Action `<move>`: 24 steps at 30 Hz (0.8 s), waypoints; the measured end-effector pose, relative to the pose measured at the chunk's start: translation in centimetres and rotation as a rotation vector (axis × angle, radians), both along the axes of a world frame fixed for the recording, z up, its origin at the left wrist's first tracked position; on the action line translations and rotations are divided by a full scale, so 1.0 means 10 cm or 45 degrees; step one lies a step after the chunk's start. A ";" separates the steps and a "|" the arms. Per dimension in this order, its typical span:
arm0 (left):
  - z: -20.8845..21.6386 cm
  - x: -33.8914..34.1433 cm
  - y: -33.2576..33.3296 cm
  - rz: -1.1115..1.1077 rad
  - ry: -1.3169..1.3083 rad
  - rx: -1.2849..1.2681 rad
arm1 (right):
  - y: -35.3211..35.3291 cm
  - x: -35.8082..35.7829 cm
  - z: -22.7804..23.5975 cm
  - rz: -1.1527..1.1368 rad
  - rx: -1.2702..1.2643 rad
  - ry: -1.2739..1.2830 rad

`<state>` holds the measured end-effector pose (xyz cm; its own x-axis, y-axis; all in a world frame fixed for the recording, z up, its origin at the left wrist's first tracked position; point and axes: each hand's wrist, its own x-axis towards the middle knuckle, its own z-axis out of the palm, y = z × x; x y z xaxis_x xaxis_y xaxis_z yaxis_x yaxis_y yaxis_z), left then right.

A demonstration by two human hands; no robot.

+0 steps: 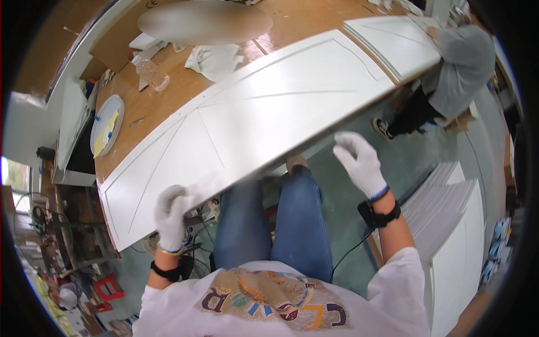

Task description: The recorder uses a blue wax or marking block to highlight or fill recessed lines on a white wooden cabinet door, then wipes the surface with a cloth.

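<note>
A long white panel (269, 118) with thin grooved lines lies across the worktable in front of me, its near edge close to my thighs. My left hand (171, 213), in a white knitted glove, is at the near left edge of the panel. Motion smears its fingers, and a pale blur beside them hides whether they hold anything. Off the panel's near edge, my right hand (358, 164), also gloved in white, is raised over the floor. Its fingers are bent, with the thumb apart and nothing visible between them.
Beyond the panel, the brown worktable (185, 90) carries a clear plastic bottle (151, 74), a white cloth (214, 60) and a round tray (116, 106). More white panels (387, 36) are stacked far right, beside a person in grey (463, 67). Panels (455, 224) stand at my right.
</note>
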<state>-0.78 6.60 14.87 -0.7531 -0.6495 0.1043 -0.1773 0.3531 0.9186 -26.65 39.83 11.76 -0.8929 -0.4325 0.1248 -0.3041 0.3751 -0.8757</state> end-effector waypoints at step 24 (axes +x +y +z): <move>-0.63 2.26 -2.42 1.362 -1.045 -0.562 | -1.69 -2.36 0.31 0.785 1.701 0.326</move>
<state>21.81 -17.64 8.60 0.1287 -0.9656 0.2258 -0.9589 -0.0631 0.2765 -50.27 22.98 14.85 -0.5478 -0.6419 -0.5366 -0.7972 0.5950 0.1020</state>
